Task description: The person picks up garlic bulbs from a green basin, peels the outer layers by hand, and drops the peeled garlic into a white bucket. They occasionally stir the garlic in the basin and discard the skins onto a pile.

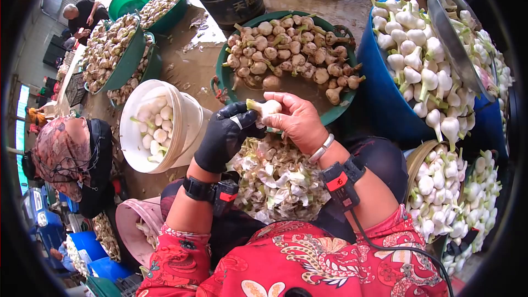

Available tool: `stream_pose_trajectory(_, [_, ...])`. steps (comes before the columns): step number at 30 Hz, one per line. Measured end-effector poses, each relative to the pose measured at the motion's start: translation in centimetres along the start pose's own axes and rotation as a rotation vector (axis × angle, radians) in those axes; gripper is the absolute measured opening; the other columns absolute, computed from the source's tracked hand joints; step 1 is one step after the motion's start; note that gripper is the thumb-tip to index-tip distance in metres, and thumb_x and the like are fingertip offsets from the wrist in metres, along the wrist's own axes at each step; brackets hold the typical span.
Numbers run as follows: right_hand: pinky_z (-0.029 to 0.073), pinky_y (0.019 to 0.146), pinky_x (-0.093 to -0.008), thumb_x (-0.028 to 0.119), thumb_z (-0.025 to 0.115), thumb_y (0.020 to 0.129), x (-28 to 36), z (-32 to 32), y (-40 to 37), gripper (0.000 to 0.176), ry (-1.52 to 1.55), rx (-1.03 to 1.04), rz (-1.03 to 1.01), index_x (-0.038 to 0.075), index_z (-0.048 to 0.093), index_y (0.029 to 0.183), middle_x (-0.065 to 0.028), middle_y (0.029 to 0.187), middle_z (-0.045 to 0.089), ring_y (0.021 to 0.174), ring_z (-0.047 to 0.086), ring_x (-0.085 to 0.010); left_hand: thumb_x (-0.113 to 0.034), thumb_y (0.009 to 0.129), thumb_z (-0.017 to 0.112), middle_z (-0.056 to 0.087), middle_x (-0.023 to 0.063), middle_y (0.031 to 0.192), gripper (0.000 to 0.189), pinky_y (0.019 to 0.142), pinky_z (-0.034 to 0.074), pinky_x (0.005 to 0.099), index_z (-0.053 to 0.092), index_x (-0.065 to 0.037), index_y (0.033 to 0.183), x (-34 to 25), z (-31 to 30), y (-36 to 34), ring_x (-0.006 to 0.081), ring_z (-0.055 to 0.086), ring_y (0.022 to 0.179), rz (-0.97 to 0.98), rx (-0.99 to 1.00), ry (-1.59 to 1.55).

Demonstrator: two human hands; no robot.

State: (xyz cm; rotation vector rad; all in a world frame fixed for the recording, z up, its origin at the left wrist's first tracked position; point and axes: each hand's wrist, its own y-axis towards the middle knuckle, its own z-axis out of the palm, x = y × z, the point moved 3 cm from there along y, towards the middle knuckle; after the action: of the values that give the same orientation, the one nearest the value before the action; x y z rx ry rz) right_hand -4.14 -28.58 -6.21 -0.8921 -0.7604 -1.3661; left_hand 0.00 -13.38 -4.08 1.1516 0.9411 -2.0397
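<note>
A garlic bulb (pixel 268 108) with a short green stem is held between both hands just in front of me. My left hand (pixel 225 135), in a black glove, pinches the bulb's stem end. My bare right hand (pixel 297 121) wraps around the bulb from the right. Below the hands, a heap of peeled garlic skins (pixel 278 179) lies in my lap. Beyond the hands sits a green basin (pixel 336 114) full of unpeeled, dirt-brown garlic (pixel 291 55).
A white bucket (pixel 184 126) on the left holds peeled white bulbs. A blue tub (pixel 382 93) and baskets (pixel 415 159) of white garlic stand on the right. More green basins (pixel 132 55) of garlic sit far left. Another person (pixel 71 157) sits at my left.
</note>
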Motion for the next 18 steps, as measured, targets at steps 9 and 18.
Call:
stream_pose_trajectory(9, [0.049,0.070,-0.0226,0.004,0.068,0.082,-0.1,-0.2,0.2,0.050,-0.056,0.012,-0.045,-0.003,0.048,0.127,-0.0018,0.088,0.061,0.080,0.057,-0.0080,-0.013,0.087,0.060,0.063,0.0075,0.087,0.023,0.066,0.055,0.0298,0.060,0.002,0.104,0.4,0.3,0.6,0.0145,0.061,0.071,0.016,-0.073,0.019])
stream_pose_trajectory(18, [0.043,0.048,-0.0223,0.035,0.054,0.093,-0.2,-0.3,0.1,0.029,0.328,-0.020,0.369,0.007,0.055,0.100,-0.0061,0.076,0.061,0.057,0.053,-0.0087,-0.008,0.083,0.063,0.060,0.0021,0.073,0.007,0.056,0.045,0.0283,0.063,-0.003,0.087,0.1,-0.5,1.5,0.0104,0.056,0.064,0.541,-0.176,0.950])
